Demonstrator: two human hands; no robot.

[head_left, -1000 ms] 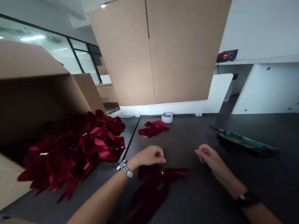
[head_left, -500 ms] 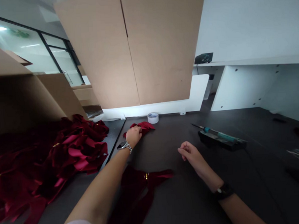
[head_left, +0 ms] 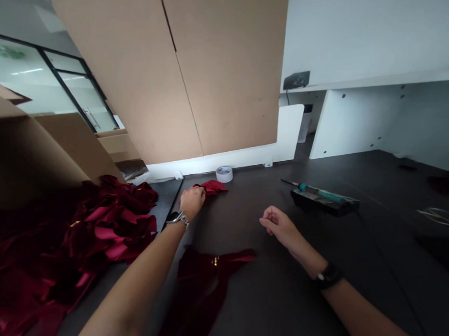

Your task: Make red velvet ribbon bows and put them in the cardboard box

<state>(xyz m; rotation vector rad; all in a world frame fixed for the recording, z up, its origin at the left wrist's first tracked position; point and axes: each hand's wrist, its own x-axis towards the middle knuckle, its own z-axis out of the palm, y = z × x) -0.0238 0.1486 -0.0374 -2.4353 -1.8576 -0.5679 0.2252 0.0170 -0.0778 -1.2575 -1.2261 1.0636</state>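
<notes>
My left hand point(head_left: 192, 202) is at the far side of the dark table, its fingers closed on a small piece of red fabric point(head_left: 213, 187) that lies beside a roll of tape point(head_left: 224, 174). Over the table's middle, my right hand point(head_left: 275, 221) has its fingers curled together, and nothing shows in them. A dark red velvet bow point(head_left: 203, 274) with a gold band rests nearer to me, partly behind my left forearm. Many more red bows form a heap point(head_left: 110, 226) on the left.
A teal-handled tool point(head_left: 320, 195) lies on a black box right of my right hand. Cardboard point(head_left: 205, 79) stands upright behind the table. At the left is an open carton point(head_left: 69, 146). Thin cords point(head_left: 441, 217) lie at the far right.
The whole view has shifted slightly. My left hand has drawn back a little to the left from the red fabric's middle, while my right hand keeps its curled pose.
</notes>
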